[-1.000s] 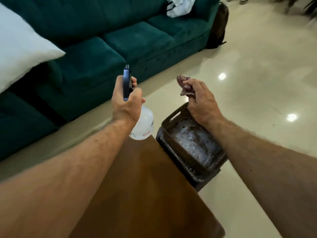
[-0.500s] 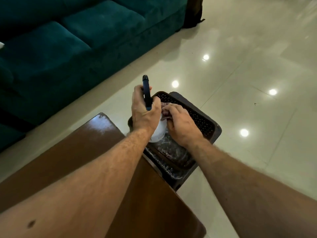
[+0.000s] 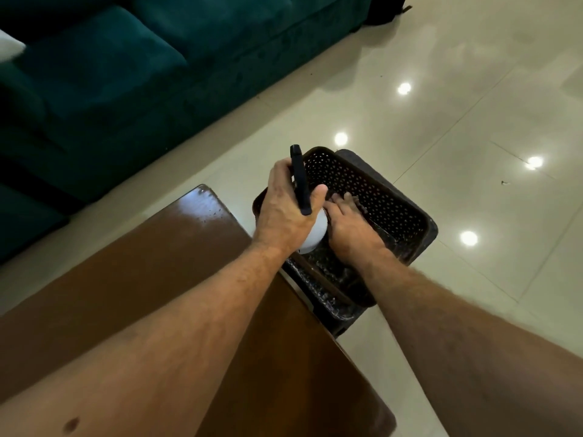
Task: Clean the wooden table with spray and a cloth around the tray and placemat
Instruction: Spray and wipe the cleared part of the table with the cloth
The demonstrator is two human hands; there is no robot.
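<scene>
The person leans over the far corner of the wooden bench, both bare forearms stretched out ahead. The left hand has its grip wrapped tight round the neck of the spray bottle, thumb on the near side, so that the dark trigger head sticks up past the knuckles and the white body shows just below the palm. The bottle hangs over the near end of a dark perforated basket, which sits just beyond the bench's edge on a dark stand on the floor; whether the bottle's base touches the basket bottom I cannot tell. The right hand is down inside the same basket, right beside the bottle, fingers reaching forward and slightly bent over a reddish cloth, of which only a small bit shows past the fingertips. Whether that grip is closed on the cloth or merely lies on it is hidden from view. The bench top is glossy brown, with a bright sheen and a few small specks near its far corner. Beyond it, a dark green sofa runs along the pale tiled floor, which mirrors several round ceiling lights.
</scene>
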